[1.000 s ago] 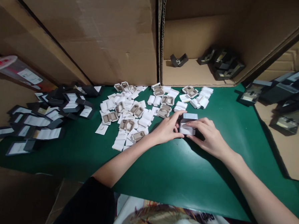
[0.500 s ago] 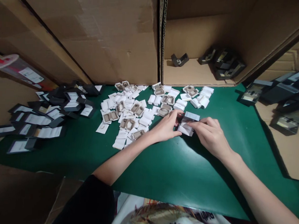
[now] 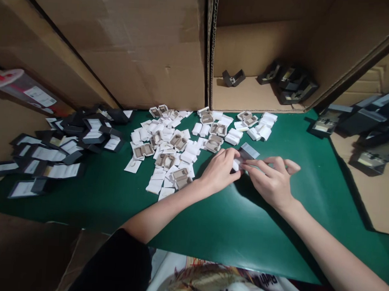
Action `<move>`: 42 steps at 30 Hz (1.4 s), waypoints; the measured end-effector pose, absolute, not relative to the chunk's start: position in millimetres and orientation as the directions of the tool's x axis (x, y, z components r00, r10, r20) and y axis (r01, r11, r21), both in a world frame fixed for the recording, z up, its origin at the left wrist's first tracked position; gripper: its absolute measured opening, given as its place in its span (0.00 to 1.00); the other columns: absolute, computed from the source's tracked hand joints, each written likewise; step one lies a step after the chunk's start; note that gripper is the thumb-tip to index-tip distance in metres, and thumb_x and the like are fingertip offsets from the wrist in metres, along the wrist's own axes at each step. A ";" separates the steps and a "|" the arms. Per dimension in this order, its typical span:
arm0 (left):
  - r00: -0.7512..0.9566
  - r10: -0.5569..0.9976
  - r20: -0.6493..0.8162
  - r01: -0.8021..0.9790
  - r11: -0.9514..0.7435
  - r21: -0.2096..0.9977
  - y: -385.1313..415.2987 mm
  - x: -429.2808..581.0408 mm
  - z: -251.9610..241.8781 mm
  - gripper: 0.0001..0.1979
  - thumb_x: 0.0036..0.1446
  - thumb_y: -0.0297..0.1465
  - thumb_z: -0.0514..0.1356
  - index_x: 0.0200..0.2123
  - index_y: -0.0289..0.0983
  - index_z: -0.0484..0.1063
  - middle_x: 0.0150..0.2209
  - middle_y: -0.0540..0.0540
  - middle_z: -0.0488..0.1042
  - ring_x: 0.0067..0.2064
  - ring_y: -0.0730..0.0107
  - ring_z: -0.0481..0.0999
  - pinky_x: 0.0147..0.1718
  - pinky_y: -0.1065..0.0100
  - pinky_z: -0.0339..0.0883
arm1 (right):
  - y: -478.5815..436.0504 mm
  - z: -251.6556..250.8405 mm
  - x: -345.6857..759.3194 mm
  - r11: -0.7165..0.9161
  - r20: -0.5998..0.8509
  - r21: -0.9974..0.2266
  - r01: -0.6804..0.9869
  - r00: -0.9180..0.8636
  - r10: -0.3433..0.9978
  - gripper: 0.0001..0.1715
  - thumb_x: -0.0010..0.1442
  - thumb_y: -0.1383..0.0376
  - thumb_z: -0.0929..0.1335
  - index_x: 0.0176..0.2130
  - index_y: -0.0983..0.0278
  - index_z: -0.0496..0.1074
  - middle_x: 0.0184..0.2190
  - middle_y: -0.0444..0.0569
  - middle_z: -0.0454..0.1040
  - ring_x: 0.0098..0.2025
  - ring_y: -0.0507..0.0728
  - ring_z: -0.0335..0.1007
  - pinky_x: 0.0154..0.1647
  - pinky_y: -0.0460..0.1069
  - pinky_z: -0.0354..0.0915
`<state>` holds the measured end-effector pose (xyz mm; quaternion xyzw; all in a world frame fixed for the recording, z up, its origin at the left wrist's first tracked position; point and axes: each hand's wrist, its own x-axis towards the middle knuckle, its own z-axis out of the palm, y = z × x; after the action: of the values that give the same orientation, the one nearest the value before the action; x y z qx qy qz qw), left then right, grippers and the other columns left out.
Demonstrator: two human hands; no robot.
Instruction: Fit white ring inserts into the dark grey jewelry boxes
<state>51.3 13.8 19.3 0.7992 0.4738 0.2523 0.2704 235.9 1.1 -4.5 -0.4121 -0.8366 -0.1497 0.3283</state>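
A small hinged box [image 3: 249,151], dark with a greyish lid, is held low over the green table. My left hand [image 3: 218,170] grips its left side, fingers closed round it. A white insert [image 3: 236,165] shows in the box, partly hidden by my fingers. The fingertips of my right hand [image 3: 271,180] press together on the white piece at the box's right side; the little finger sticks out to the right. Left of and behind my hands lie many small white folded inserts [image 3: 189,154], some with brown insides.
Many black boxes with white inside pieces [image 3: 63,156] are heaped at the left by a clear plastic cup [image 3: 28,91]. An upright open carton [image 3: 245,96] holds several open black boxes [image 3: 295,83]. More dark boxes [image 3: 368,124] lie on cardboard at the right. The green table [image 3: 242,235] spans the front.
The box has turned in my left hand, and more of the white insert is now covered by fingers. My right hand has shifted slightly down, its little finger lifting outward.
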 end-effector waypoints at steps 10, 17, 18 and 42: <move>0.467 0.858 0.215 0.581 -0.481 0.656 19.7 45.4 13.8 0.12 0.55 0.29 0.60 0.43 0.37 0.64 0.46 0.42 0.74 0.50 0.59 0.74 0.47 0.60 0.69 | 18.7 -2.3 247.5 0.754 0.639 -0.234 0.614 -0.488 0.595 0.15 0.56 0.70 0.70 0.43 0.55 0.74 0.63 0.49 0.60 0.57 0.63 0.65 0.50 0.58 0.68; 0.531 0.807 0.260 0.603 -0.575 0.553 19.8 45.4 13.8 0.09 0.57 0.26 0.58 0.42 0.34 0.66 0.43 0.41 0.75 0.48 0.59 0.75 0.44 0.61 0.70 | 14.9 -11.0 242.4 0.725 0.695 -0.235 0.648 -0.410 0.591 0.09 0.56 0.70 0.70 0.37 0.58 0.75 0.59 0.51 0.65 0.52 0.60 0.71 0.45 0.55 0.72; 0.536 0.801 0.265 0.604 -0.584 0.543 19.9 45.5 13.5 0.08 0.57 0.26 0.58 0.41 0.34 0.66 0.42 0.42 0.75 0.48 0.59 0.75 0.44 0.62 0.70 | 14.9 -12.0 242.0 0.727 0.699 -0.228 0.648 -0.411 0.586 0.08 0.55 0.71 0.70 0.36 0.58 0.75 0.59 0.51 0.65 0.51 0.60 0.71 0.45 0.55 0.73; 0.576 0.707 0.411 0.606 -0.706 0.366 23.3 42.1 -1.6 0.10 0.63 0.32 0.54 0.31 0.36 0.71 0.45 0.42 0.77 0.51 0.63 0.75 0.44 0.65 0.71 | 16.5 -10.9 243.2 0.763 0.697 -0.198 0.615 -0.459 0.551 0.06 0.54 0.71 0.71 0.32 0.64 0.69 0.59 0.58 0.62 0.54 0.62 0.67 0.46 0.55 0.74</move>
<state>42.1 23.3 -1.6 0.8828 0.3717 0.2717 0.0930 243.2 16.5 -10.9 -0.3416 -0.8533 -0.0410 0.3919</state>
